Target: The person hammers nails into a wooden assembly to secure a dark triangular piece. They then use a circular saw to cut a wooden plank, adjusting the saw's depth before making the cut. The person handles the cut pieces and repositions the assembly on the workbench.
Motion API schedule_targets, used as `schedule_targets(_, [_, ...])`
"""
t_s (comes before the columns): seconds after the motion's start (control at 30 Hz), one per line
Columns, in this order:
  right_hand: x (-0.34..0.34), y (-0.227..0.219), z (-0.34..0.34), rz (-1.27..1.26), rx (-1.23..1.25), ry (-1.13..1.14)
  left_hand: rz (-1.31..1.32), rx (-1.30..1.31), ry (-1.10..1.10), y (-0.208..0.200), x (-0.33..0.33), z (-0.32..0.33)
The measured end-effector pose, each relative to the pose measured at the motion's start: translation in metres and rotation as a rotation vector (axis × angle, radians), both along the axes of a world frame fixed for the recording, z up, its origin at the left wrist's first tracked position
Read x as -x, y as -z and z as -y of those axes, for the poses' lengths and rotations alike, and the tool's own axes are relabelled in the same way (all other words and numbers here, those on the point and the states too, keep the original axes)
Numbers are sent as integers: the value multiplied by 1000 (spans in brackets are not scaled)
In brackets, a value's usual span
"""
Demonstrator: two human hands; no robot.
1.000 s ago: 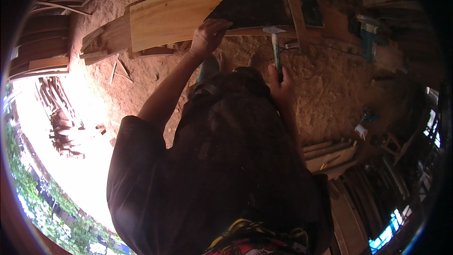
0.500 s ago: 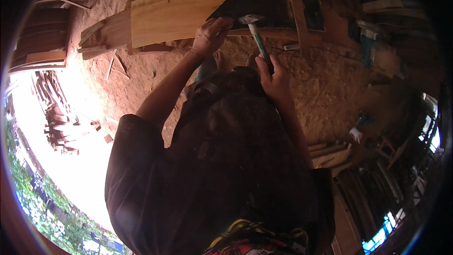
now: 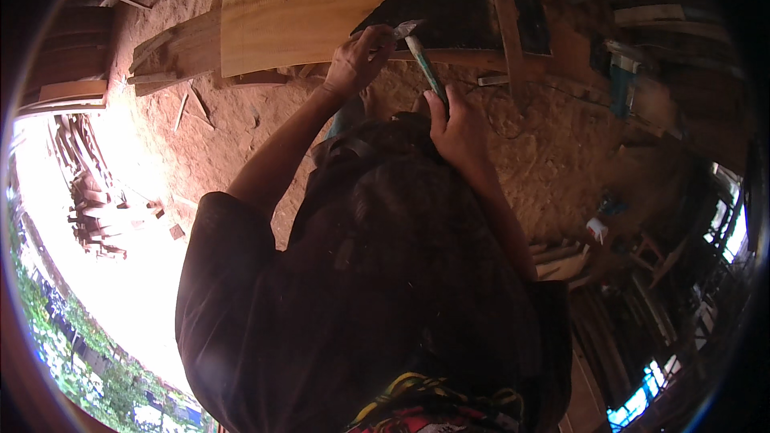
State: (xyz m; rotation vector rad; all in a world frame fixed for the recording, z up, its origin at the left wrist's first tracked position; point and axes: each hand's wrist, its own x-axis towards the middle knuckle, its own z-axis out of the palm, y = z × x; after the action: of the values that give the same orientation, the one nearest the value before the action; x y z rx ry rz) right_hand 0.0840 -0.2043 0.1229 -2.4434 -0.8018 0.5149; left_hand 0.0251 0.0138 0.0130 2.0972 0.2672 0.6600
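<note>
My right hand (image 3: 458,128) is wrapped round the green handle of a hammer (image 3: 423,62). The metal head of that hammer is close to the fingers of my left hand (image 3: 358,60); whether they touch, I cannot tell. My left hand is closed in a pinch at the near left corner of a dark, pointed sheet (image 3: 457,10). Whatever its fingertips hold is hidden or too small to make out. The dark sheet lies over the right part of a pale wooden board (image 3: 293,22).
Under the pale board, a rough plank (image 3: 180,56) sticks out to the left. A narrow wooden strip (image 3: 503,16) crosses the dark sheet. A teal power tool (image 3: 622,84) is at the right. Stacked wood (image 3: 68,72) stands at the left, above bare earth (image 3: 233,132).
The hammer head has moved left, nearer my left fingers, and its handle tilts differently. My right hand has shifted slightly left. My left hand stays nearly in place.
</note>
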Motion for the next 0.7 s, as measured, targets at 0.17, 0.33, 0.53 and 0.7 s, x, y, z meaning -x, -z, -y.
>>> schedule_targets(0.17, [-13,14,12,-61,52,111,19,-22,46,13,-3,-3])
schedule_targets(0.33, [-53,17,28,89,12,321,-8,34,56,14,-2,-14])
schedule_targets(0.53, [-100,68,84,279,295,452,-318,-96,-135,8,2,-40])
schedule_targets(0.7, [-100,74,88,171,202,461,-569,277,-12,6,3,-51])
